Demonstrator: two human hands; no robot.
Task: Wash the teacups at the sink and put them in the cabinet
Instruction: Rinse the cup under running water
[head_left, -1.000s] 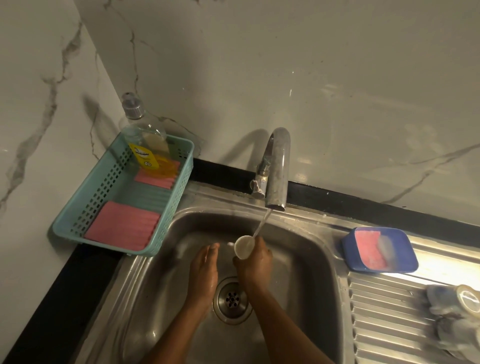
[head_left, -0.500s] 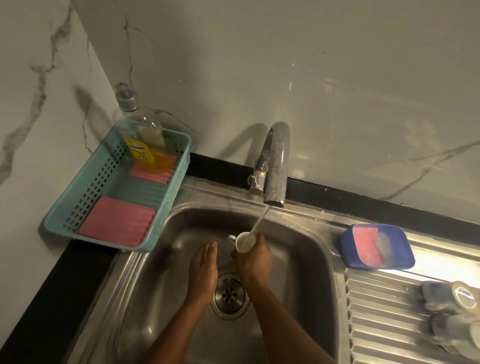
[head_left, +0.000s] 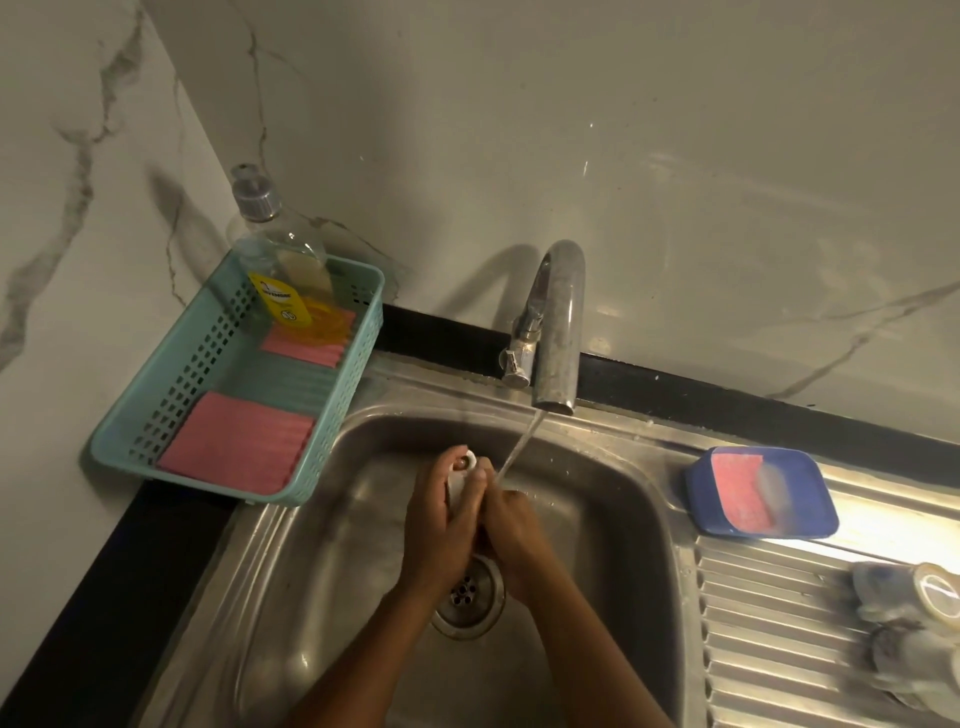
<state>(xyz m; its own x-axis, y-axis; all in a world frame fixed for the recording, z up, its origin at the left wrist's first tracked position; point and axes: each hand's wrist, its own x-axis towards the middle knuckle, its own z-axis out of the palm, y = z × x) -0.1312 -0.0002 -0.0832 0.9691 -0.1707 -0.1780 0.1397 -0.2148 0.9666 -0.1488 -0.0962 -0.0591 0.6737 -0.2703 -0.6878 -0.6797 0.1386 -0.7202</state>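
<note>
Head view, both hands working over the basin (head_left: 613, 519). The cup (head_left: 459, 475) is small and white, held above the drain (head_left: 470, 592) and just left of the stream (head_left: 519, 447) from the tap (head_left: 556, 322). The left hand (head_left: 441, 525) wraps it from the left, fingers curled round the wall, with one fingertip showing at the top edge. The right hand (head_left: 514, 525) clasps it from the other side, fingertips on the white surface. The stream lands on this hand's knuckles, not in the cup. I read the two-handed clasp as rubbing: one hand steadies while the other works the surface. Holding the cup low over the drain sends runoff straight down. The hands hide most of the cup, so I cannot tell which way its mouth faces. My judgement of the step: washing this cup, with the cabinet not yet reached. The drainboard (head_left: 779, 623) at right carries blurred pale round items (head_left: 914, 592), likely cups left on the ribs to drain; washed or waiting, I cannot tell. The dish (head_left: 810, 488) with a sponge (head_left: 737, 488) sits just beside the basin, within the right hand's reach. The basket (head_left: 208, 353) at left holds a bottle (head_left: 280, 260) and cloth (head_left: 239, 441), off the wet steel. Risk: a wet cup is slippery.
</note>
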